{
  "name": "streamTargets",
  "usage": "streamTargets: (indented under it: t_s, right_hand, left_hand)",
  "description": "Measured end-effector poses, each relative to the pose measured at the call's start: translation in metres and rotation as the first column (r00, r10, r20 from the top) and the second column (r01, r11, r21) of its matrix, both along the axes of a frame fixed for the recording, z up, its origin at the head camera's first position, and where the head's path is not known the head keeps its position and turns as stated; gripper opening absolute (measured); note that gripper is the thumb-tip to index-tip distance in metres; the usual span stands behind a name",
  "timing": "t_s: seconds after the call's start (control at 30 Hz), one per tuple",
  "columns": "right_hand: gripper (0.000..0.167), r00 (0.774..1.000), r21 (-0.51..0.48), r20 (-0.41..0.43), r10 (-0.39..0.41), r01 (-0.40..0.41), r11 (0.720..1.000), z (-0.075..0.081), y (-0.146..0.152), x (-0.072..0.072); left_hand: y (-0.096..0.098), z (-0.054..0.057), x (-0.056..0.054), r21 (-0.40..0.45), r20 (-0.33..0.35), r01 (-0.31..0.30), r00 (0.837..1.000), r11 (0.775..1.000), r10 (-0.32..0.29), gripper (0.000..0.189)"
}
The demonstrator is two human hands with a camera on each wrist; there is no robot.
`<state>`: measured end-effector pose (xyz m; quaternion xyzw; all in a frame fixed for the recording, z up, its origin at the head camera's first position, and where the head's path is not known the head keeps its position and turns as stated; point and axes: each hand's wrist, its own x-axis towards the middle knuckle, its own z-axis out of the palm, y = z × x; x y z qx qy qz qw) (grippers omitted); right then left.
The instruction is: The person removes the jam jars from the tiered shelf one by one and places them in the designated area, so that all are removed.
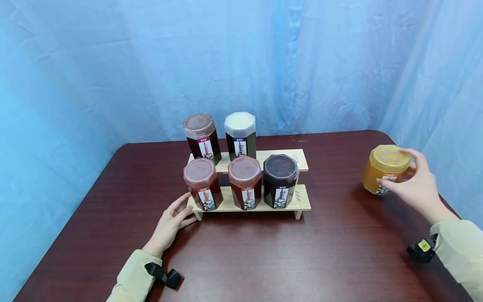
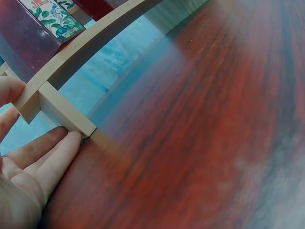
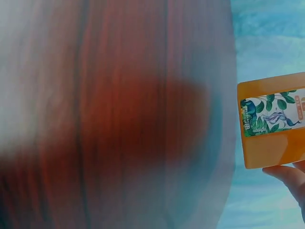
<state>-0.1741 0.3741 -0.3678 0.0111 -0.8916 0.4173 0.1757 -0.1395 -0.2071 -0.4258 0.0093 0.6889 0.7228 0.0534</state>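
On the right, my right hand (image 1: 419, 184) grips a yellow-lidded jar (image 1: 382, 167) of amber contents, thumb on the near side and fingers behind. The jar tilts slightly and appears held above the table; its patterned label (image 3: 271, 113) shows in the right wrist view. My left hand (image 1: 171, 222) touches the left end of a two-tier wooden rack (image 1: 222, 205), its fingers extended against the shelf end and leg (image 2: 66, 109). On the lower tier stand two red-lidded jars (image 1: 205, 184) (image 1: 245, 182) and a dark-lidded jar (image 1: 280, 180).
The upper tier bears a brown-lidded jar (image 1: 203, 138) and a white-lidded jar (image 1: 240, 134); bare wood (image 1: 281, 157) shows to their right. A dark wooden table (image 1: 241, 260) lies beneath everything. Blue curtains (image 1: 226, 63) hang behind and at both sides.
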Motion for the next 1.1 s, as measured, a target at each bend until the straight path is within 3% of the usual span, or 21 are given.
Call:
streamTargets:
  t_s: [0.53,0.7,0.93,1.1]
  right_hand:
    - [0.093,0.998,0.012,0.044,-0.037,0.037,0.999,-0.008,0.028,-0.005]
    - [0.093,0.997,0.027,0.067,-0.024,0.022,0.999,-0.008,0.034,-0.011]
    - [0.095,0.995,0.127,0.102,-0.016,0.003,0.992,-0.004,0.042,-0.021]
    - [0.094,0.991,0.101,0.128,0.031,-0.045,0.994,-0.005,0.049,-0.025]
  left_hand:
    - [-0.001,0.001,-0.003,-0.015,-0.003,0.029,1.0,0.999,-0.029,0.053]
    - [-0.001,0.001,-0.003,-0.009,-0.011,0.028,1.0,1.0,-0.028,0.053]
    - [-0.002,-0.001,-0.003,-0.009,-0.012,0.021,1.0,1.0,-0.021,0.053]
    - [-0.001,-0.001,-0.001,0.001,-0.001,0.006,1.0,1.0,-0.006,0.052]
